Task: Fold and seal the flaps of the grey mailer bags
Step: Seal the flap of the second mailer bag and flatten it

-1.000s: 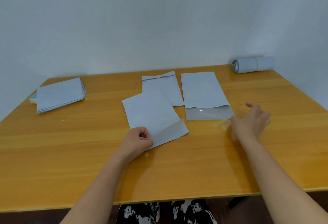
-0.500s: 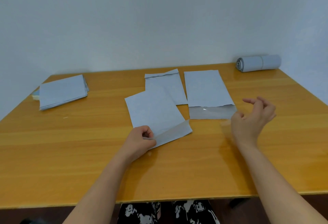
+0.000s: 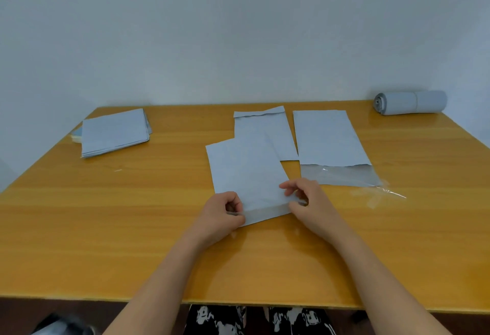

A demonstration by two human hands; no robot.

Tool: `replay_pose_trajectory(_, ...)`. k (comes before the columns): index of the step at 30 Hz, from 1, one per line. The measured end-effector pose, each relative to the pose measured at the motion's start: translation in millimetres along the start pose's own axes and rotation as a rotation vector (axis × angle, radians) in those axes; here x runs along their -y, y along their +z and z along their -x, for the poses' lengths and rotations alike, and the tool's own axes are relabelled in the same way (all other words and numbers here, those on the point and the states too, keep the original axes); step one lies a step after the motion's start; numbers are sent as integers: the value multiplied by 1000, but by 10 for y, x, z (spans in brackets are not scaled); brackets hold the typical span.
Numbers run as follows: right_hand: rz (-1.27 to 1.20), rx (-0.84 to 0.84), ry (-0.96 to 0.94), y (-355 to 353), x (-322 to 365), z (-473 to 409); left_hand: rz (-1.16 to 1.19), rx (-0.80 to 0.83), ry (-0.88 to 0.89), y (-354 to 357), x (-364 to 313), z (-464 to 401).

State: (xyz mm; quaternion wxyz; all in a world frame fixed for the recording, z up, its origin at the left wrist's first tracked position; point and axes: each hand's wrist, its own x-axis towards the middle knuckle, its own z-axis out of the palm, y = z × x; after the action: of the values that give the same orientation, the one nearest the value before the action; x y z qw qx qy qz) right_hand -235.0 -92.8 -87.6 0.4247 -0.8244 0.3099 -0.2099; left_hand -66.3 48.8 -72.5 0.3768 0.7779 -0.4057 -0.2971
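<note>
A grey mailer bag lies tilted at the table's middle, its flap toward me. My left hand pinches the flap's left end. My right hand pinches the flap's right end, fingers curled over the bag's corner. Behind it lies a second mailer, partly covered, its flap folded at the far end. To the right lies a third mailer, its shiny open flap facing me.
A stack of grey mailers sits at the back left of the wooden table. A rolled bundle of mailers lies at the back right corner. A clear peeled strip lies right of my right hand.
My right hand has come in from the right and taken hold of the flap's right end. My left hand keeps its pinch on the left end. The clear strip now lies on the table.
</note>
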Motion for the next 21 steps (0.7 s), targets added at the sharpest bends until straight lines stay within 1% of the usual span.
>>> replay_pose_trajectory(3, 20, -93, 15, 57, -39, 10, 31, -11, 8, -35, 26, 27)
replay_pose_trajectory(7, 126, -183, 22, 98, -73, -4, 43, -86, 5, -58, 75, 93)
replay_pose_trajectory(10, 164, -173, -11, 106, -102, -11, 15, -127, 22, -58, 96, 139)
replay_pose_trajectory(14, 145, -145, -62, 99, -109, 0, -27, -158, 11, -44, 132, 173)
replay_pose_trajectory(18, 139, -131, -77, 106, -97, 4, -72, -237, -6, -38, 176, 173)
replay_pose_trajectory(21, 152, -133, -81, 107, -91, -2, -90, -249, -4, -47, 209, 173)
